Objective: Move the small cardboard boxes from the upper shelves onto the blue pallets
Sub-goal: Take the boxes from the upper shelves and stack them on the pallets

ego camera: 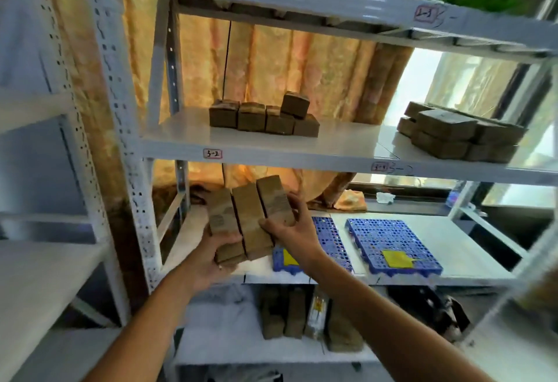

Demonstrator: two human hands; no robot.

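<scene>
Three small cardboard boxes (247,218) are held side by side as one tilted row in the air, in front of the white rack and above the front left part of the shelf that carries the blue pallets. The left hand (216,256) supports the row from below and at its left end, its fingers curled under the leftmost box; most of those fingers are hidden behind the cardboard. The right hand (294,229) clamps the row from the right, thumb on the front face and fingers (297,203) bent round the far side of the rightmost box, so the boxes are squeezed between the two hands. Below and just right of the held row lies the left blue pallet (330,238), partly covered by the right wrist, with a yellow tag near its front edge; the right blue pallet (392,245) lies beside it on the same shelf, also with a yellow tag. Neither pallet bears a box. On the shelf above, labelled 3-2 (213,154), a row of small boxes (264,118) stands toward the back, one box stacked atop the others. At that shelf's right end sits a stack of flatter boxes (459,135). More boxes (302,316) stand upright on the shelf below the pallets.
</scene>
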